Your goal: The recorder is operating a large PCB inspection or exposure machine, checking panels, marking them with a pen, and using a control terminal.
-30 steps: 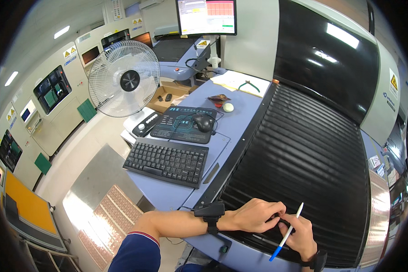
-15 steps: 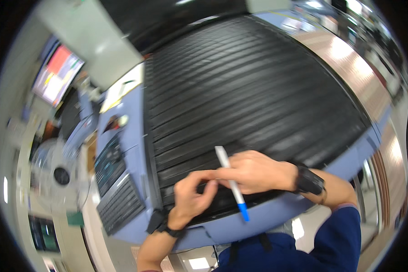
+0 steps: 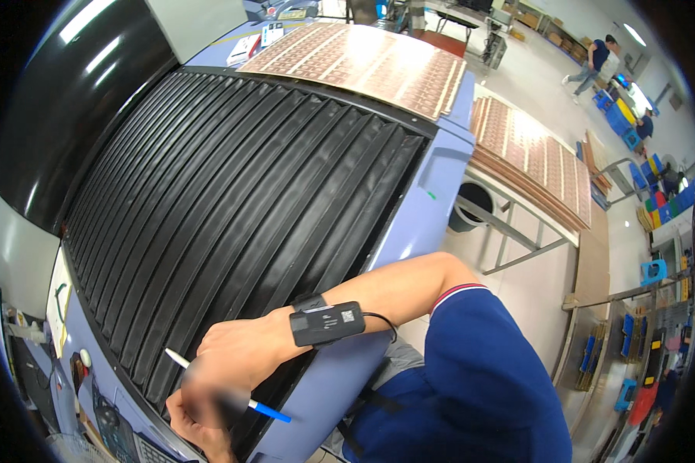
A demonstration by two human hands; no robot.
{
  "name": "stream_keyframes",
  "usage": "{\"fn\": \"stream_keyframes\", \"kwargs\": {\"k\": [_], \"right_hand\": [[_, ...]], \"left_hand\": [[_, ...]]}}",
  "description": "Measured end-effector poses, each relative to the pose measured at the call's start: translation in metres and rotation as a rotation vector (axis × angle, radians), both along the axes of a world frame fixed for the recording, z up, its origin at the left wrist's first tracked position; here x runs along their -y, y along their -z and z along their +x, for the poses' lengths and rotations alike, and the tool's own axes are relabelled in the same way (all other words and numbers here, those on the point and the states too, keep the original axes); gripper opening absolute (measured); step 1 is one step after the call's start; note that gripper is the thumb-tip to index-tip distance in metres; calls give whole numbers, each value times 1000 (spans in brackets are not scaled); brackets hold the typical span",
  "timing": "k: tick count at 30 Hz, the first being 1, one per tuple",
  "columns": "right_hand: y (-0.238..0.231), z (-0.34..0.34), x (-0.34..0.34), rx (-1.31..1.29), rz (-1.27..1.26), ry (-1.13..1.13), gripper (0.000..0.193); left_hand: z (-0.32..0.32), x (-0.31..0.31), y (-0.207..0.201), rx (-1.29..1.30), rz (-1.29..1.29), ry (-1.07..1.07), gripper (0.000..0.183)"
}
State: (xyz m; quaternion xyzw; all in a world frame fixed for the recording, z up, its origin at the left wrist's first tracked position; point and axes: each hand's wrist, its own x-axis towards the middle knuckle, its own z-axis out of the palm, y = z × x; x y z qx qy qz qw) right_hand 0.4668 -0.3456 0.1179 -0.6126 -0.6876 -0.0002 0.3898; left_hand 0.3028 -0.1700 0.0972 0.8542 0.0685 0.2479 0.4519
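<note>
My right hand [image 3: 243,351] is closed round a white marker pen [image 3: 268,410] with a blue end, which sticks out on both sides of the hand. My left hand [image 3: 193,428] touches the right one at the lower left. A blurred patch hides where the fingers meet, so its grip cannot be made out. Both hands are over the near end of a black ribbed bellows cover [image 3: 208,201] on a blue-framed machine. A black device [image 3: 328,324] is strapped to my right wrist.
Copper-coloured patterned panels [image 3: 363,65] lie on the machine's far side. More panels are stacked on a metal-legged table [image 3: 529,158] at the right, beside a dark bin [image 3: 471,207]. A keyboard [image 3: 153,451] sits lower left. A person [image 3: 591,65] walks far back right.
My view has swung to the right, bringing in the panel stacks and the room beyond. The screen and fan have mostly left it. The marker pen stays in my right hand, and my hands remain together.
</note>
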Motion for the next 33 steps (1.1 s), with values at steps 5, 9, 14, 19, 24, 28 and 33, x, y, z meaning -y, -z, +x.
{"fn": "stream_keyframes", "kwargs": {"k": [5, 9, 14, 19, 24, 28, 33], "right_hand": [[4, 1, -5, 26, 84, 1, 17], [0, -1, -7, 30, 42, -10, 18], [1, -2, 0, 22, 23, 8, 20], [2, -1, -4, 15, 48, 11, 21], [3, -1, -3, 45, 71, 2, 19], [3, -2, -4, 79, 52, 3, 17], [6, -4, -8, 54, 66, 15, 17]], "left_hand": [[-4, -3, 0, -55, -64, -13, 19], [-7, -7, 0, -77, -28, 4, 22], [0, 2, -6, -61, 10, 15, 19], [-3, -1, -4, -100, -8, 1, 16], [-2, 0, -8, -72, 83, 20, 16], [-4, -4, -2, -59, 80, 9, 15], [-2, -6, 0, -39, 60, 29, 16]]}}
